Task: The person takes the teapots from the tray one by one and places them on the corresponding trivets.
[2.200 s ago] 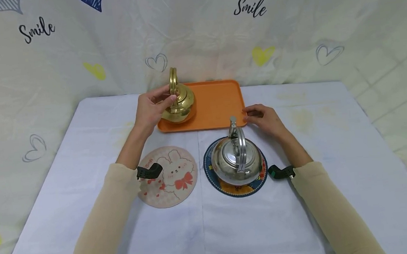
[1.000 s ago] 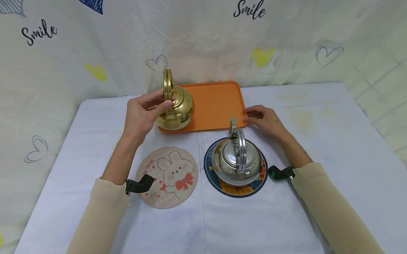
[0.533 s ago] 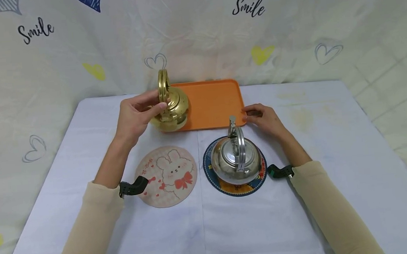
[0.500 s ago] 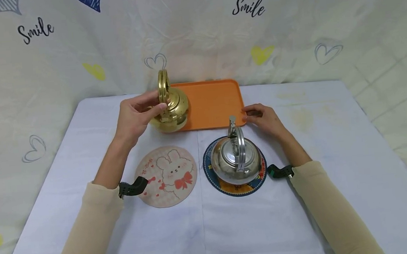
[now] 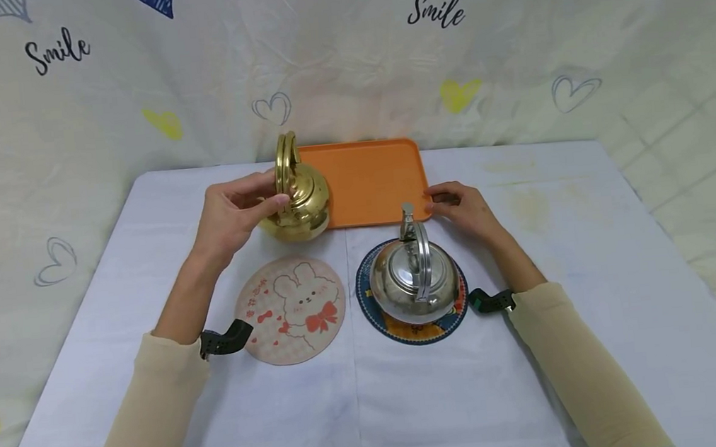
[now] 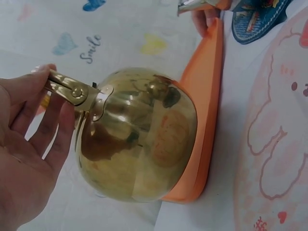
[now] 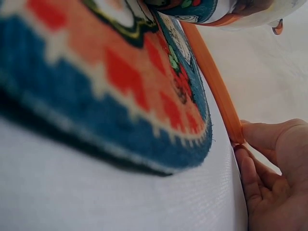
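My left hand (image 5: 232,213) pinches the upright handle of a shiny gold kettle (image 5: 307,210) between thumb and fingers. The kettle hangs over the left end of an orange tray (image 5: 373,179), its base partly past the tray's front edge; in the left wrist view the round gold body (image 6: 139,139) stands out in front of the tray. At the tray's right front corner, my right hand (image 5: 468,210) holds the rim, thumb and fingers on either side of it in the right wrist view. A silver kettle (image 5: 414,282) stands on a blue patterned round mat (image 5: 372,307), in front of the tray.
Left of the silver kettle lies a pink round mat (image 5: 295,310) with a rabbit drawing. A white cloth (image 5: 406,404) covers the table, and a printed curtain (image 5: 343,54) hangs directly behind its far edge.
My left hand has carried the gold kettle left and towards me, from over the tray to its front left edge. The right hand stays on the tray corner; the silver kettle has not moved.
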Motion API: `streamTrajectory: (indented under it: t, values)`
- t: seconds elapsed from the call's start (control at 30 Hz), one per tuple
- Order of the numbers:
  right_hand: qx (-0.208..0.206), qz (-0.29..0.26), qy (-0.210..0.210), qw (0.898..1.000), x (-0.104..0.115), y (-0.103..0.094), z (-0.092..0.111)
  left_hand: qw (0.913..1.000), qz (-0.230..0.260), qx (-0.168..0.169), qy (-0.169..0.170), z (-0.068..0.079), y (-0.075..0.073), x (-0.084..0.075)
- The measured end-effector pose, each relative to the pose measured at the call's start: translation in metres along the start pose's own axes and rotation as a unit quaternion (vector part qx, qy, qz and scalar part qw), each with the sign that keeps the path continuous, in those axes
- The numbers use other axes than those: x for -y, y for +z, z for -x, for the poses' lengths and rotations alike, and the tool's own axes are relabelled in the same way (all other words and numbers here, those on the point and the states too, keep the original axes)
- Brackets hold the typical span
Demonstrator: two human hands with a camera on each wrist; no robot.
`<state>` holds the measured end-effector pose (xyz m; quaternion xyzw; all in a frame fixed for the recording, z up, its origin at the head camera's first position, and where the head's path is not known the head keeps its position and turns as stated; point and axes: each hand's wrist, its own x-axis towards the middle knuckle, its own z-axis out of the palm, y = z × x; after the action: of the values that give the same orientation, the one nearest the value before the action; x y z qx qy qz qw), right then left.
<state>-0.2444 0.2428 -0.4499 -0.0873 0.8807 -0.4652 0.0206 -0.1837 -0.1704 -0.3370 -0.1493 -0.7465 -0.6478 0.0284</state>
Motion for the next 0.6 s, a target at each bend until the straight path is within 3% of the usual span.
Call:
streamTrajectory:
  t: [0.37, 0.6]
  values:
    - [-0.001, 0.002, 0.007, 1.0, 0.002, 0.0, 0.003, 0.9989, -0.037, 0.015, -0.023, 0.015, -0.001, -0.003]
    - [0.001, -0.001, 0.002, 1.0, 0.004, 0.0, 0.003, 0.9994, -0.023, 0.019, -0.02, 0.025, -0.007, -0.002]
